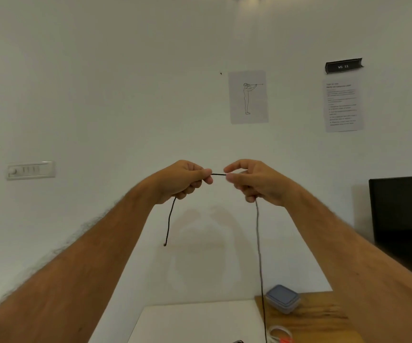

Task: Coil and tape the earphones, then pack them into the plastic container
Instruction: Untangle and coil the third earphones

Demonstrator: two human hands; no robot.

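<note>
Left grip and right grip: both pinching black earphone cord, raised, short span taut between, ends hanging. Container, lidded: on tabletop below right. Monitor: far right.

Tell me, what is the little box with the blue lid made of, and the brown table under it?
The box looks like plastic: see-through, cloudy walls under a smooth, matte blue-grey lid. The table looks like wood, or a wood-look surface, since brown grain streaks run across it.
</note>
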